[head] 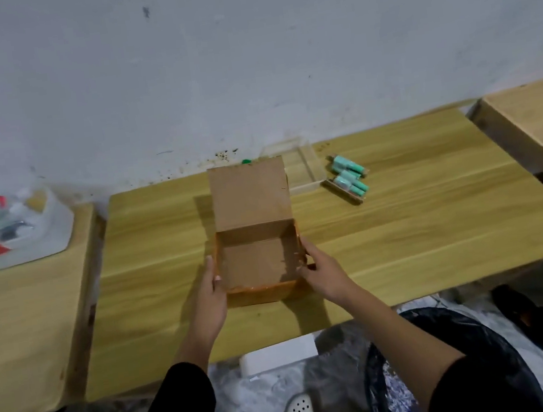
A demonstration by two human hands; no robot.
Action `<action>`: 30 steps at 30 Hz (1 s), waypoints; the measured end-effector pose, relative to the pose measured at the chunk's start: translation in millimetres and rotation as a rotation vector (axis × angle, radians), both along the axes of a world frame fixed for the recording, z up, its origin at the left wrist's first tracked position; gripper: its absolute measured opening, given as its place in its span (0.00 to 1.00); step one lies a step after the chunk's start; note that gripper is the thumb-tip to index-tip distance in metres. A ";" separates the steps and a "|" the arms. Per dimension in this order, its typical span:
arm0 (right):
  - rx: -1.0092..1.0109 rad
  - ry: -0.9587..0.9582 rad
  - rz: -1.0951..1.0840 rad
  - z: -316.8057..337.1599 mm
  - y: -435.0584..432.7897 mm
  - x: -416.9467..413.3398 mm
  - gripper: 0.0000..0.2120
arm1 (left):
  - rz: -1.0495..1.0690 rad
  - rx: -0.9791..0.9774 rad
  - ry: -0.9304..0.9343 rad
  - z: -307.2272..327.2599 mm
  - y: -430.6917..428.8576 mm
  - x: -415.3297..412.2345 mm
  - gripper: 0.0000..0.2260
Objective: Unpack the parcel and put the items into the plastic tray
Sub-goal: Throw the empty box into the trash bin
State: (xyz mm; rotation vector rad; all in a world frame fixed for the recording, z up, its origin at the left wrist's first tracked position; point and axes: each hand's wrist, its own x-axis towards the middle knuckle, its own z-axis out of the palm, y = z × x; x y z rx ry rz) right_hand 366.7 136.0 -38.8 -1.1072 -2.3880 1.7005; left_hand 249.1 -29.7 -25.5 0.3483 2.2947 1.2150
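Two hands flank the open box (259,262): left hand (210,295) flat against its left wall, right hand (320,270) against the right wall near the front corner. Each grip presses the cardboard from outside, fingers loosely curled, pinching nothing else. Box interior looks empty, bare brown floor; lid (250,196) stands up at the far side, tilted back. Outer walls show orange, glossy tape along the front edge.

Tray (306,168) sits behind and right of the box, clear rigid plastic, shallow, rectangular, partly hidden by the lid. Green tubes (348,175) lie just beside the tray's right edge, on the table (420,220), not in it. They are small cylinders, smooth, in a flat pack, long axes running diagonally from far-left to near-right. They lie forward and right of both grips; right hand is nearer. Likely next: release box, reach right hand for tubes. Table is pale wood grain, matte.
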 end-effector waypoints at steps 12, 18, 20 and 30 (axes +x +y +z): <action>0.117 -0.002 -0.748 44.3 83.1 249.7 0.21 | -0.568 0.092 -0.134 12.6 183.6 160.7 0.20; 0.093 -0.007 -1.076 11.8 58.1 357.5 0.19 | -0.852 0.031 -0.210 -11.5 215.9 258.6 0.21; 0.077 -0.030 -1.124 -6.0 44.3 378.9 0.19 | -0.927 -0.044 -0.210 -24.0 215.1 281.8 0.20; -0.117 -0.274 -1.077 -90.0 1.0 409.3 0.19 | -1.057 -0.278 -0.195 -110.7 189.1 314.0 0.20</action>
